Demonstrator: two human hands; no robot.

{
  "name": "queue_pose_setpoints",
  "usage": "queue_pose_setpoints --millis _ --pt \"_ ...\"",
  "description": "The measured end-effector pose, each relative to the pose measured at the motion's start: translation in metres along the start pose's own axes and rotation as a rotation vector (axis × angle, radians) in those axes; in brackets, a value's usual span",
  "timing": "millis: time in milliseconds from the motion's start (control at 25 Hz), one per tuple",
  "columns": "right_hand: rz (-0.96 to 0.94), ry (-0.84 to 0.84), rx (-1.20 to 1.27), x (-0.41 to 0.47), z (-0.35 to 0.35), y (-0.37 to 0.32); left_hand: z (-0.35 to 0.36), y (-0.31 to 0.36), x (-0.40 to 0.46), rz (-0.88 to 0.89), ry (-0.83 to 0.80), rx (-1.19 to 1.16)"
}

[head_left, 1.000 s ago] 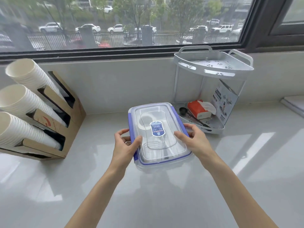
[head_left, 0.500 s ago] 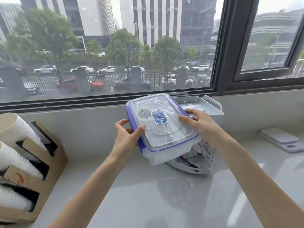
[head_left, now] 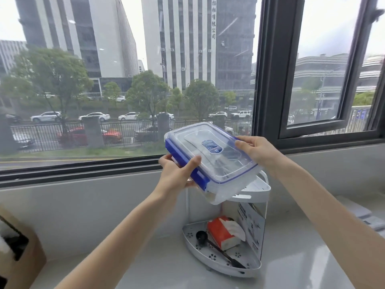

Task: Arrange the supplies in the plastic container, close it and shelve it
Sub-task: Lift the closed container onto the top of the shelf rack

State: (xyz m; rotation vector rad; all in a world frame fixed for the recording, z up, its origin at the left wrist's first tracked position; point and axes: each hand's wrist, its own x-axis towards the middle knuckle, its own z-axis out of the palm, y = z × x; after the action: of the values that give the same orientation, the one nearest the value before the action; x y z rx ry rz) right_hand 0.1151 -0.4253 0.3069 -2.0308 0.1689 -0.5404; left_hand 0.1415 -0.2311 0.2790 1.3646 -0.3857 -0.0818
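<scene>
The plastic container (head_left: pixel 212 161), clear with a lid (head_left: pixel 210 151) edged in blue and its blue side latch down, is held in the air, tilted, over the top tier of the white corner shelf (head_left: pixel 253 189). Its near corner hangs in front of that tier; whether it touches the tier cannot be told. What lies inside is too blurred to name.

On the shelf's bottom tier (head_left: pixel 210 257) lie an orange-and-white tissue pack (head_left: pixel 226 233) and, at its 8 o'clock, a black scoop (head_left: pixel 201 236) with a long handle. A printed card (head_left: pixel 253 224) stands at the pack's 3 o'clock. A brown cardboard holder (head_left: pixel 23 259) sits far off at 9 o'clock on the pale surface (head_left: pixel 166 268).

The left hand (head_left: pixel 177 174) grips the container's latch side, thumb over the lid. The right hand (head_left: pixel 256 151) clasps the opposite edge, fingers curled on the rim.
</scene>
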Motion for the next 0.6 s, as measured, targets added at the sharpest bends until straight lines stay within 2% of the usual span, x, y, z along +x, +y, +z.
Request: queue_pose_setpoints --millis 240,440,600 --pt "-0.022 0.076 -0.093 0.057 -0.016 0.018 0.026 -0.008 0.053 -0.088 0.008 -0.085" --pt "-0.005 0.051 -0.178 0.092 -0.018 0.043 0.035 -0.030 0.079 -0.212 0.024 -0.155" --pt "0.034 0.027 -0.165 0.102 -0.015 0.059 0.037 -0.046 0.090 -0.284 -0.025 -0.102"
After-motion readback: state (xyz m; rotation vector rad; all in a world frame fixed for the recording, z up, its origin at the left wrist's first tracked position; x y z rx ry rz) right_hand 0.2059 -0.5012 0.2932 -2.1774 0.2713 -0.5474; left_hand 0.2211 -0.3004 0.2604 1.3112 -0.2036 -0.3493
